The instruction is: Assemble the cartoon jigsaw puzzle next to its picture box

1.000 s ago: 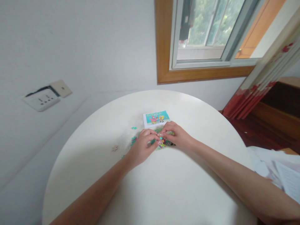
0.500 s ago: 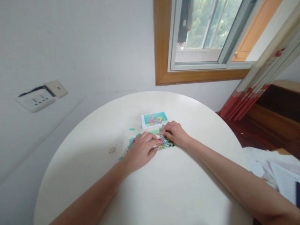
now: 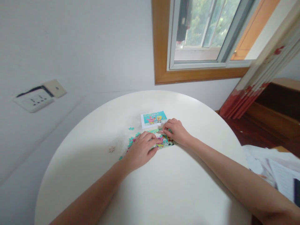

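Note:
A small colourful jigsaw puzzle (image 3: pixel 165 142) lies partly assembled on the round white table (image 3: pixel 164 193). My left hand (image 3: pixel 140 150) rests flat on its left part, fingers stretched forward over the pieces. My right hand (image 3: pixel 175 131) lies on the puzzle's far right edge with fingers curled down, pressing on the pieces. Just behind the puzzle sits a small picture box (image 3: pixel 153 118) with cartoon figures on a teal ground. Loose teal pieces (image 3: pixel 131 140) lie left of my left hand, one more (image 3: pixel 131 128) farther back.
A pale loose piece (image 3: pixel 112 149) lies alone to the left. A wall socket (image 3: pixel 35 100) is on the white wall. A wood-framed window (image 3: pixel 206 40) and a red-hemmed curtain (image 3: pixel 253 87) are behind. Papers (image 3: pixel 276 168) lie at the right.
My left hand has flattened out over the puzzle from a pinching pose. My right hand has shifted slightly back and right. The view has drifted a little.

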Tool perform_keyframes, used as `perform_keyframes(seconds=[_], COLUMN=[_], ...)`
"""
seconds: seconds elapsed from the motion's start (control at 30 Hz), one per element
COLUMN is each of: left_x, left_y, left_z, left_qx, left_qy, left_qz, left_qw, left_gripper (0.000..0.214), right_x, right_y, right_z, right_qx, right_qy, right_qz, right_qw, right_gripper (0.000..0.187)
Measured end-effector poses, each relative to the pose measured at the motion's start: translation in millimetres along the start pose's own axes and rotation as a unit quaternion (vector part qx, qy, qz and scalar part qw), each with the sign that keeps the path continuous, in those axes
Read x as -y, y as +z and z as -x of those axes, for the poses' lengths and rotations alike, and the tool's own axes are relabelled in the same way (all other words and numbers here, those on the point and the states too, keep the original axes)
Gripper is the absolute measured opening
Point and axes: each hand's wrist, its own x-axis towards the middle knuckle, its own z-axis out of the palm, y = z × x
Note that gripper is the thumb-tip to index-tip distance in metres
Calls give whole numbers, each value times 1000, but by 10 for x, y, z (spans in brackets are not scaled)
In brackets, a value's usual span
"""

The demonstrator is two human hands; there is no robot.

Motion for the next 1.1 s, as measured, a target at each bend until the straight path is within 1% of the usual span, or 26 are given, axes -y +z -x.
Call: perform_keyframes(seconds=[0.1,0.2,0.33,0.47,0.6,0.73,0.83,0.93,1.1], left_x=[1,-4,-3,1,-8,-19,0,78,323], left_y=[3,2,10,21,16,33,33,-32,-264], left_z=[8,14,18,17,14,13,11,6,27], left_qx=[-5,-11,-5,-3,-10,-14,-23,-58,-167], left_qy=[-3,-8,-8,-10,-6,-3,-7,-26,-83], left_qz=[-12,-31,-47,-53,-58,-61,-57,-49,-65], left_qw=[1000,999,999,999,998,998,998,997,980], left_gripper=[28,33,35,35,35,35,33,34,29], right_x=[-25,-35,-37,-34,-17,-2,10,21,35], right_y=[-84,-133,-115,-100,-126,-129,-119,-113,-103], right_z=[26,64,98,96,100,122,129,125,120], right_qx=[-4,24,44,48,40,56,51,50,48], right_qy=[0,-18,-26,-19,-26,-21,-13,-10,-5], right_qz=[3,-16,-29,-28,-29,-21,-18,-12,-9], right_qw=[1000,999,998,998,998,998,998,999,999], right_gripper=[18,16,15,15,15,12,12,12,13])
